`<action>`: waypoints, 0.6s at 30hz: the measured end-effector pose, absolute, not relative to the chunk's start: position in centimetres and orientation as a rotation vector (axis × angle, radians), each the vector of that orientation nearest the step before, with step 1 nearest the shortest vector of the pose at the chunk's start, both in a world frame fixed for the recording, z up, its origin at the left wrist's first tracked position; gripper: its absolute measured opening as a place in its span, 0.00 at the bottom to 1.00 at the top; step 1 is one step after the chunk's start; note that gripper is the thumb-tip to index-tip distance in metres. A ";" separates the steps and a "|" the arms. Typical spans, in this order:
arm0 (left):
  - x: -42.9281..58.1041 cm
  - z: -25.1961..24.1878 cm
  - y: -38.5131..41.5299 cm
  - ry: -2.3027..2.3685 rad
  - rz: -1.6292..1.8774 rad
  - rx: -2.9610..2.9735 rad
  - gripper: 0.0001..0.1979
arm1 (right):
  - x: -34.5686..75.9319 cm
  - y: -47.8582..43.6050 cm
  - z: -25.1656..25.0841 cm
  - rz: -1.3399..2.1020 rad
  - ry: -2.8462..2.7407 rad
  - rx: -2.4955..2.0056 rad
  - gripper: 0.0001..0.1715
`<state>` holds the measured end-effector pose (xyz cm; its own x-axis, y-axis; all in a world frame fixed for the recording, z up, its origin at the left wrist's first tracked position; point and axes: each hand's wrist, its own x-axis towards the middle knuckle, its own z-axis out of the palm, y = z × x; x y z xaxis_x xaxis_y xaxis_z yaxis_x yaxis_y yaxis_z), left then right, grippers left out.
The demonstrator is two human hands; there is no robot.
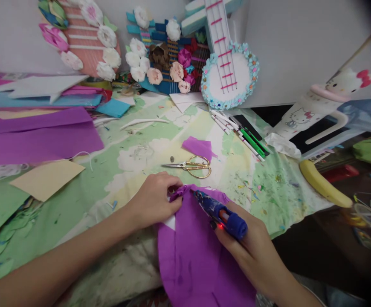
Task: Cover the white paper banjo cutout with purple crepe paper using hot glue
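A large piece covered in purple paper (198, 251) lies over the table's near edge and hangs toward me. My left hand (156, 200) is closed, pinching the gathered purple paper at its top edge between thumb and fingers. In my right hand (249, 238) is a blue hot glue gun (219, 213), with a small red light glowing on it. Its tip touches or nearly touches the purple edge beside my left fingertips. Just beyond lie gold-handled scissors (188, 165) and a purple paper scrap (198, 147).
Decorated paper guitars (230, 81) lean on the back wall. Purple sheets (38, 136) and a tan card (47, 179) lie left. At right are white sticks (222, 123), a green cutter (254, 143), a tumbler (303, 111) and a yellow banana-shaped object (324, 183).
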<state>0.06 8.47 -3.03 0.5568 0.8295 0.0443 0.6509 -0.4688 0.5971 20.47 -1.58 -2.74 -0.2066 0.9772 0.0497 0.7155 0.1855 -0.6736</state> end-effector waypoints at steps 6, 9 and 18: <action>0.1 -3.7 8.6 1.227 0.522 2.184 0.08 | 20.1 -1.5 -2.9 0.707 -2.042 -1.626 0.07; 0.1 -3.8 8.5 1.211 0.539 2.157 0.10 | 19.9 -1.5 -3.1 0.669 -2.063 -1.644 0.08; 0.0 -3.7 8.5 1.188 0.578 2.162 0.12 | 19.9 -1.7 -3.4 0.549 -2.142 -1.593 0.10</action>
